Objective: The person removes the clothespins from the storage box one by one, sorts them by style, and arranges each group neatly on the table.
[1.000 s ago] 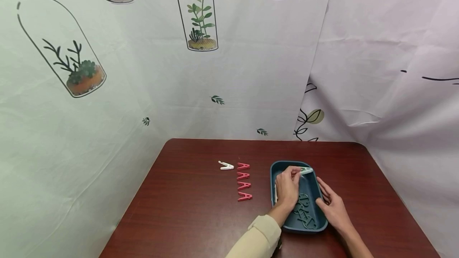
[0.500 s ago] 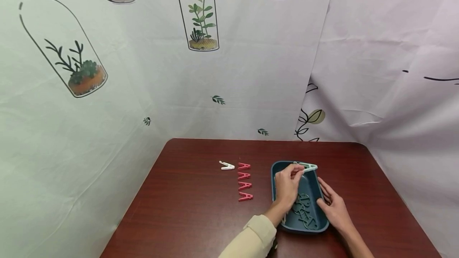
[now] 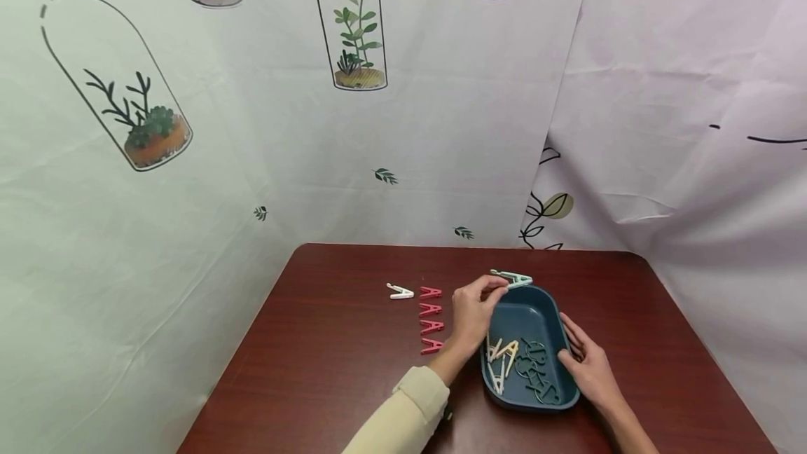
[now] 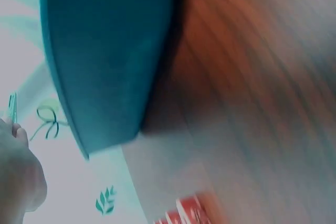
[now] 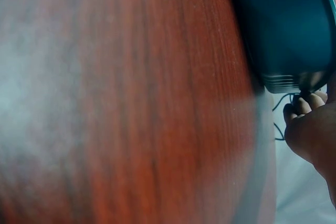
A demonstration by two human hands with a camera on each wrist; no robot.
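Observation:
My left hand (image 3: 474, 308) pinches a pale green clothespin (image 3: 517, 279) between thumb and fingers, over the far rim of a dark blue plastic box (image 3: 526, 317). In the left wrist view the same clothespin (image 4: 13, 106) sticks up from the fingertips. On the box's right side my right hand (image 3: 589, 363) grips the wall, its thumb over the rim and fingers along the outside. Inside the box lie a few white, pinkish and yellow clothespins (image 3: 509, 350) at the left, beside a heap of dark green pieces (image 3: 536, 373) whose kind is unclear.
Left of the box, several red clothespins (image 3: 431, 326) form a column on the brown wooden table (image 3: 340, 349). A white clothespin (image 3: 400, 293) lies left of the topmost red one. Behind the table hangs a pale printed cloth (image 3: 441, 125).
My left hand has lifted the pale green clothespin from inside the box and carried it left, to the far rim. This uncovers the lighter clothespins inside. My right hand has stayed on the box.

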